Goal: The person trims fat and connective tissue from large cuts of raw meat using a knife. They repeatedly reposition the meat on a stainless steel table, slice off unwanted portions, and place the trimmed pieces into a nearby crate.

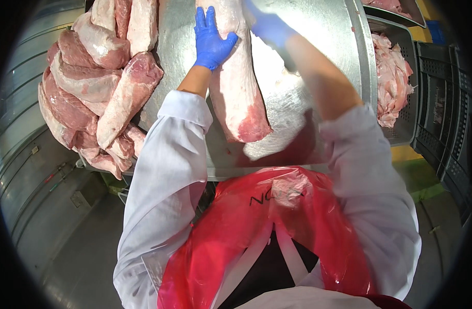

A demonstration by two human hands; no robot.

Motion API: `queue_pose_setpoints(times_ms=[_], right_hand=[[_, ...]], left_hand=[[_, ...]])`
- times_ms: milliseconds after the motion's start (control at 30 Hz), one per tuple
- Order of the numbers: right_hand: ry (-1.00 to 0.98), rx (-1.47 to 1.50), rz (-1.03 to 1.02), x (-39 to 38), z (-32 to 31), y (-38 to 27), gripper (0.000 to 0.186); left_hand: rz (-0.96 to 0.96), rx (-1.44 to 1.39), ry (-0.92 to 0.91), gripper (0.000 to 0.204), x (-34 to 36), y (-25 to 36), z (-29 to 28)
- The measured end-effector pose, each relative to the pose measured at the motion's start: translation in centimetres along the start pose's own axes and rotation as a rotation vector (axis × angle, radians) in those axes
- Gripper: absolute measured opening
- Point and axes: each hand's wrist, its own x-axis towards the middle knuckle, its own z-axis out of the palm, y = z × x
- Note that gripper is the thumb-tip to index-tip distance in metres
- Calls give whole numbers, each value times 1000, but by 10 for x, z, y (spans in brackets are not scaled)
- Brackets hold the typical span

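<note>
A long pale piece of meat (236, 98) with a red lower end lies lengthwise on the steel work surface (329, 144). My left hand (213, 44), in a blue glove, rests on the upper part of the meat with its fingers stretched out and thumb spread. My right hand (269, 26), also blue-gloved, is at the meat's upper right and smeared by motion; I cannot make out whether it holds anything. The meat's top end runs out of view.
A heap of meat pieces (84, 92) lies left of the surface. At the right stand a crate of pale trimmings (393, 77), another container with meat at the top (385, 7), and dark stacked crates (439, 98). A red plastic apron (189, 262) covers my front.
</note>
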Motion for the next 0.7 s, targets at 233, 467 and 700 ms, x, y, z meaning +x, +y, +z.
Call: queue_pose_setpoints(times_ms=[233,467,700], right_hand=[[6,206,197,-43,-1,-29,78],[63,321,32,-107,81,32,72],[-75,165,47,-266,116,25,78]], left_hand=[[69,-4,25,92,4,-3,8],[121,-20,114,92,-7,-5,18],[132,176,311,67,-7,-6,25]])
